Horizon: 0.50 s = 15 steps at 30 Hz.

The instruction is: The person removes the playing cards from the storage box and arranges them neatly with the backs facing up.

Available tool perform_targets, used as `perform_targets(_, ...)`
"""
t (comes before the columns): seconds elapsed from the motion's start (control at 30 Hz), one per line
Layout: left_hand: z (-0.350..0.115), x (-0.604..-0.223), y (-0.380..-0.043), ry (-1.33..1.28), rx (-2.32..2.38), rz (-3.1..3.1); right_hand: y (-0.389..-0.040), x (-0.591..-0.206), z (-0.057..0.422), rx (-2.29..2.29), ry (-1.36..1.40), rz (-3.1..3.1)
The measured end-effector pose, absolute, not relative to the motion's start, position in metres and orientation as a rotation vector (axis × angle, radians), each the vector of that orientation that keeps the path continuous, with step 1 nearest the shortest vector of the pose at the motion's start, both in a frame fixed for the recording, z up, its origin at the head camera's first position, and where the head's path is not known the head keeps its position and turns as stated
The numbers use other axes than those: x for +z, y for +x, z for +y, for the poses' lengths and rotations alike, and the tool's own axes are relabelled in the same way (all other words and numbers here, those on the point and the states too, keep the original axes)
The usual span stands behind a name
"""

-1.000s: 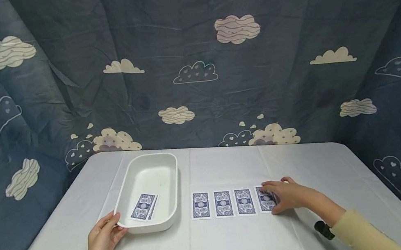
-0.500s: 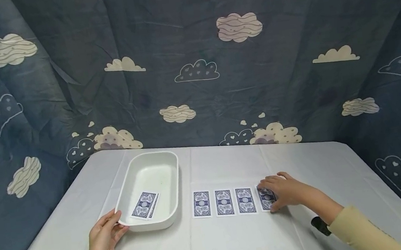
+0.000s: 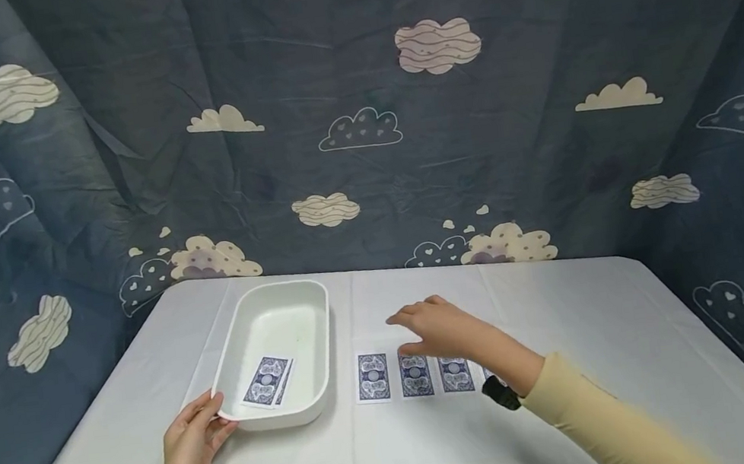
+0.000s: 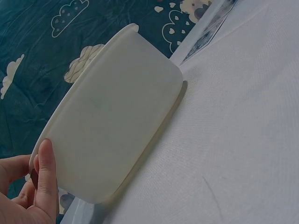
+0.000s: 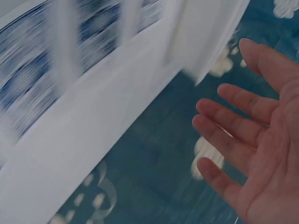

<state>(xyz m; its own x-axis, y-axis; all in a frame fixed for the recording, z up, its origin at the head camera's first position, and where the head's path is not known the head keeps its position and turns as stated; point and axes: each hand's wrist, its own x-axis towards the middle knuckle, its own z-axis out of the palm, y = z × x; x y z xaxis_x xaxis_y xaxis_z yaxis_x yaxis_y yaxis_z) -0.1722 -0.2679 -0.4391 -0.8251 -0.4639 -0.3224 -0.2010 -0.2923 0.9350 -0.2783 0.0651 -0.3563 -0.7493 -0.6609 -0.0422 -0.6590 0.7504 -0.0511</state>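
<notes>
Right hand: since a second ago it has left the rightmost card and swung leftward, now above the row's far side.
Right grip: released, holding nothing; palm and spread fingers show bare in the right wrist view.
Left grip: the left hand pinches the rim, as before, fingers curled against the outer wall.
White tray: stretches away and rightward from the left hand, which has it by the near left corner.
Tray cards: a blue-backed upper card overlaps a lower card, both just right of the left fingers.
Card row: four face-down cards, side by side; the leftmost card lies left of and nearer than the right palm, the second card below its thumb, the third card below the wrist, the fourth card mostly hidden by the forearm.
White cloth: beneath tray and row.
Yellow sleeve: behind the right wrist.
</notes>
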Motion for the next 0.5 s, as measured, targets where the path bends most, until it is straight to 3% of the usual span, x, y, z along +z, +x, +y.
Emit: perform_targets(0.5,-0.269,-0.440,-0.173,0.837,-2.242,-1.753,-0.264,-0.369,-0.065,0.052,-1.257,2.874)
